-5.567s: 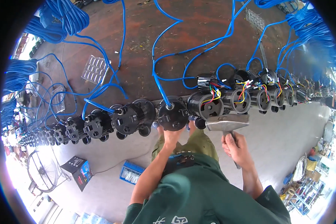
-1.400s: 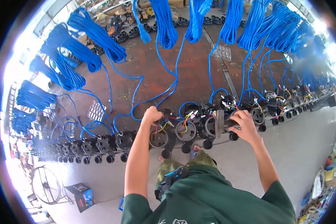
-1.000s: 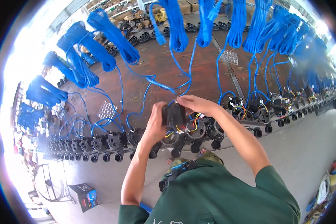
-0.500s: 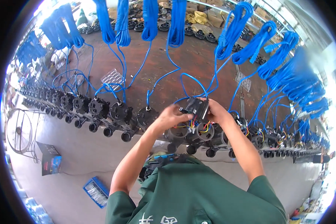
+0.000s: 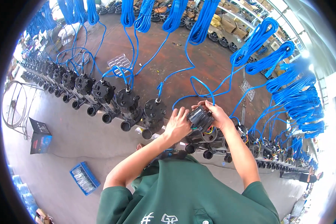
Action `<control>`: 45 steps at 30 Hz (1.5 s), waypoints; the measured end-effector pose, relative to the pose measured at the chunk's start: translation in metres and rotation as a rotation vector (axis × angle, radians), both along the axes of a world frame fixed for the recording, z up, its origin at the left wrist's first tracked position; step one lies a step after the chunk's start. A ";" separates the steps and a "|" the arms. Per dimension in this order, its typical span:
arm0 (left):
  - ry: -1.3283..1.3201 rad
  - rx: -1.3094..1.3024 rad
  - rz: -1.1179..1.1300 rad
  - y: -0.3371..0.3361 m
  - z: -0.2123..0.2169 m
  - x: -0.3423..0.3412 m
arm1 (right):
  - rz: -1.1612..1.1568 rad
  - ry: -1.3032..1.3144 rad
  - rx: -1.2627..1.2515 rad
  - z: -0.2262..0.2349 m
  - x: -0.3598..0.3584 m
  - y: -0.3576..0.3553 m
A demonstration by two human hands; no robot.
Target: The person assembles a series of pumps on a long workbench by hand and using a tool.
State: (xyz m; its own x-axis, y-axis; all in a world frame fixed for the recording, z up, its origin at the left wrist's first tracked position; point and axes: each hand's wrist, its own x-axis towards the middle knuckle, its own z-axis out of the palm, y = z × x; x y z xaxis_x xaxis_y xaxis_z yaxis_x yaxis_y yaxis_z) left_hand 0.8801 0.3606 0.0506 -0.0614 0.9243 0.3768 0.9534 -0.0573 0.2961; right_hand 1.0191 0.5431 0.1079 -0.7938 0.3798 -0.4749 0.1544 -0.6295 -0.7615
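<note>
Tabletop (image 5: 212, 67): brown, worn.
Housings (image 5: 154, 112): black, in a long row along the tabletop's near edge.
Cables (image 5: 204, 24): blue, coiled bundles along the far edge, loose lengths crossing toward the near edge.
Bin (image 5: 92, 173): blue, on the floor in front of the near edge.
Tray (image 5: 118, 63): clear, celled, on the tabletop's left part.
Left hand (image 5: 177, 127): fingers slightly spread at the cap's left side; whether it grips, cannot tell.
Right hand (image 5: 218, 115): clamped on the cap's right side.
Cap (image 5: 201, 118): black, tilted, raised over the housings at the near edge.
Wires (image 5: 211, 130): coloured, just below the cap.
</note>
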 end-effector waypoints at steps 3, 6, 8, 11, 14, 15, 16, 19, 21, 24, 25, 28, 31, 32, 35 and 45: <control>0.138 -0.010 0.112 -0.006 -0.007 0.009 | -0.081 -0.041 0.110 -0.011 -0.007 -0.006; -0.083 0.003 0.156 -0.016 -0.012 0.008 | -0.075 0.053 0.315 -0.035 -0.015 -0.007; -0.441 -0.020 0.183 -0.023 -0.009 0.007 | -0.102 0.071 0.400 -0.041 -0.016 -0.009; -0.774 0.203 0.278 -0.034 -0.045 0.021 | -0.071 0.071 0.532 -0.054 -0.020 -0.007; -1.099 -0.058 0.296 -0.033 -0.038 0.021 | -0.098 0.039 0.564 -0.057 -0.016 -0.010; -0.859 0.012 0.267 -0.032 -0.043 0.022 | -0.111 0.057 0.592 -0.058 -0.018 -0.011; -0.790 -0.012 0.254 -0.032 -0.048 0.023 | -0.101 0.060 0.603 -0.059 -0.020 -0.012; -0.579 -0.071 0.226 -0.030 -0.040 0.019 | -0.101 0.042 0.651 -0.060 -0.022 -0.013; -0.460 -0.171 0.245 -0.030 -0.029 0.016 | -0.119 0.001 0.698 -0.057 -0.020 -0.013; -0.348 -0.213 0.269 -0.027 -0.029 0.016 | -0.180 -0.014 0.633 -0.061 -0.015 -0.014; -0.338 -0.222 0.274 -0.027 -0.031 0.017 | -0.219 -0.043 0.574 -0.061 -0.013 -0.017; -0.351 -0.292 0.285 -0.025 -0.024 0.017 | -0.290 -0.049 0.502 -0.064 -0.012 -0.019; -0.333 -0.359 0.308 -0.021 -0.022 0.019 | -0.189 -0.022 0.650 -0.058 -0.014 -0.021; -0.322 -0.359 0.305 -0.019 -0.023 0.018 | -0.142 -0.014 0.724 -0.055 -0.017 -0.021; -0.594 -0.268 0.216 -0.029 -0.035 0.013 | -0.063 -0.032 0.865 -0.042 -0.027 -0.028; -1.360 -0.081 0.126 -0.081 -0.090 0.007 | 0.203 -0.022 1.168 -0.012 -0.047 -0.057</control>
State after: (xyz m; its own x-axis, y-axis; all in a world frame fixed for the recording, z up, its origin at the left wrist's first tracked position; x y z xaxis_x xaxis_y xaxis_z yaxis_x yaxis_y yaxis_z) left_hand 0.8874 0.2795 -0.0389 -0.4208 0.9014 -0.1022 -0.0928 0.0693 0.9933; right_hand 0.9723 0.4861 0.0962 -0.8854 0.4607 0.0614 0.1918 0.4826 -0.8546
